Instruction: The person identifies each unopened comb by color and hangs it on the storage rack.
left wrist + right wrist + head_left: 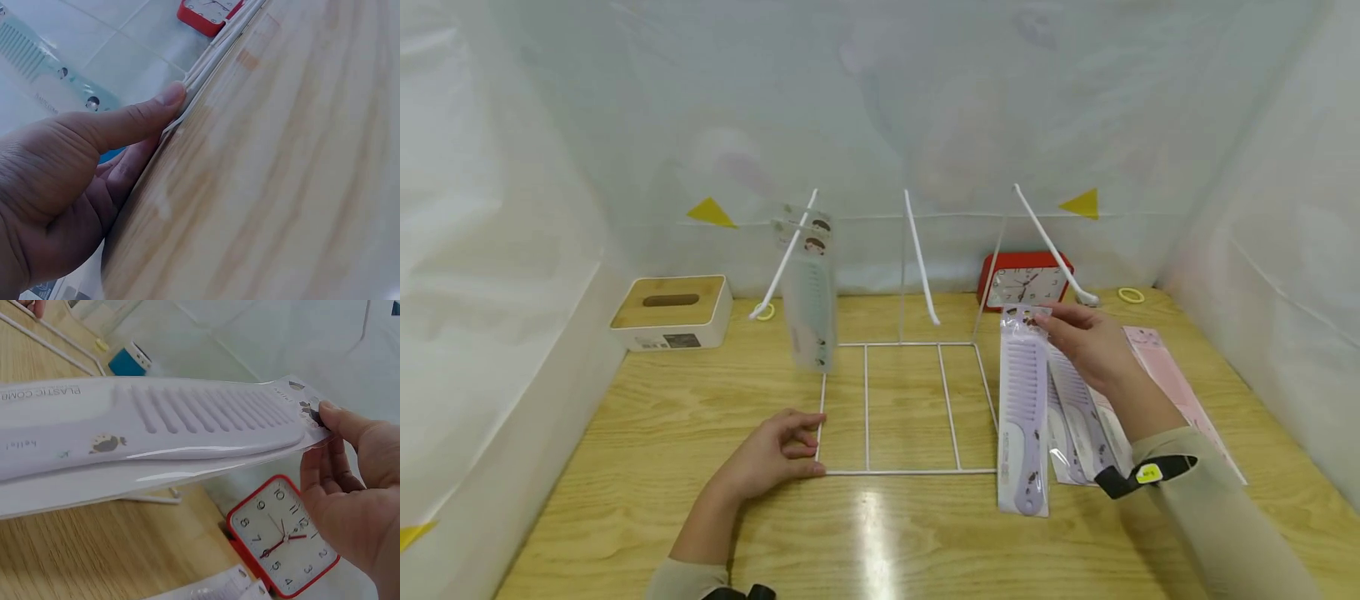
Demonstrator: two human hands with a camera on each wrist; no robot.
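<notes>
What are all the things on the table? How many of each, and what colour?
Wire rack: one, white, middle of the table, three pegs slanting up.
Pale green packaged comb: one, hanging on the rack's left peg.
Purple packaged comb: one, right of the rack, top end pinched by the right hand.
More packaged combs: a few, purple and pink, lying further right; exact count unclear.
Clock: one, red, behind the rack.
Tissue box: one, white with wooden lid, back left.
Rings: two, yellow, near the back wall.
Table: one, light wood.
Left hand: touches the rack's front left corner.
Right hand: pinches the purple comb's packet.
</notes>
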